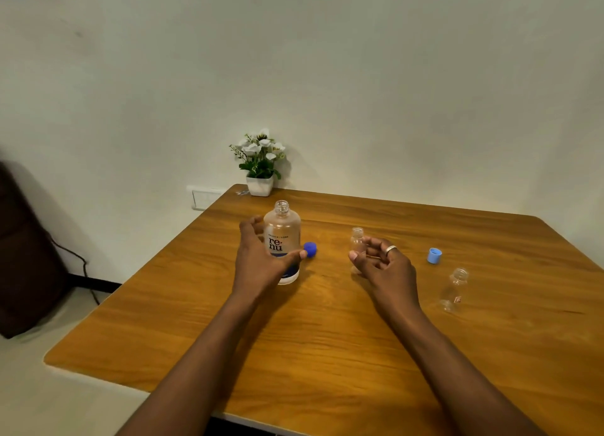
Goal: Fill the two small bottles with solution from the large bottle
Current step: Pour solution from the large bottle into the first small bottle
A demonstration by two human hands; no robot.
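Clear plastic everywhere, all three bottles uncapped and upright on the wooden table (pixel 327 354). Large bottle (pixel 283 239) stands left of centre, neck open. Left hand (pixel 258 259) is cupped round its left side, thumb lying across the lower label, fingers behind the shoulder. Whether the grip has actually closed I can't tell; bottle base looks to be on the table. Dark blue cap (pixel 310 249) sits just beside it on the right, out of the pour path.

First small bottle (pixel 357 243) stands near centre, mouth open. Right hand (pixel 382 259) is in front of it with fingers loosely curled and apart, ring (pixel 391 248) on one finger. It partly hides the bottle, so contact is unclear; reads as reaching to steady it, not clamped. Second small bottle (pixel 456 288) is well apart to the right, untouched. Light blue cap (pixel 434 255) lies between the two small bottles, toward the back.

Both small bottles look empty, though clear liquid would be hard to see. Judgement: pour not yet started, setup done. Narrow necks, so the receiving bottle wants holding and a slow tilt, otherwise spill or tip-over. Potted flowers (pixel 260 164) at the back edge, irrelevant.
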